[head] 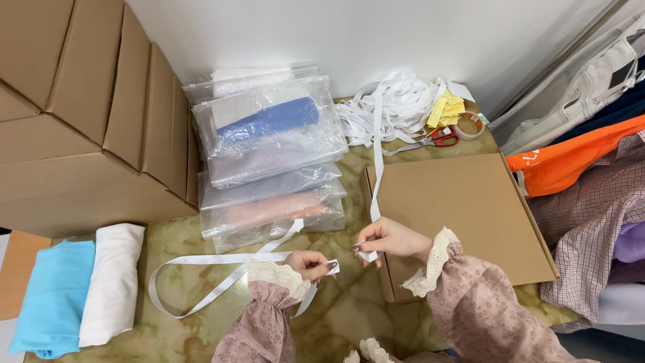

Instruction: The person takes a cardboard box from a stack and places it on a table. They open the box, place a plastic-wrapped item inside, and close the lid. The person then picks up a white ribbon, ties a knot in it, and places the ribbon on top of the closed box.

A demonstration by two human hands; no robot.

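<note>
My left hand [310,263] pinches a white ribbon [222,259] near its end, low over the marbled table [195,282]. The ribbon loops out to the left across the table. My right hand [388,238] pinches another stretch of white ribbon that runs up to a tangled heap of ribbon [396,104] at the back. The two hands are close together, a short taut piece between them. Both wrists wear pink sleeves with lace cuffs.
A flat cardboard box [463,208] lies under my right wrist. Clear bags of folded clothes [269,144] are stacked in the middle. Big cartons [80,114] stand at left, folded blue and white cloth [80,289] in front of them. Red-handled scissors [437,138], tape and yellow slips lie at the back.
</note>
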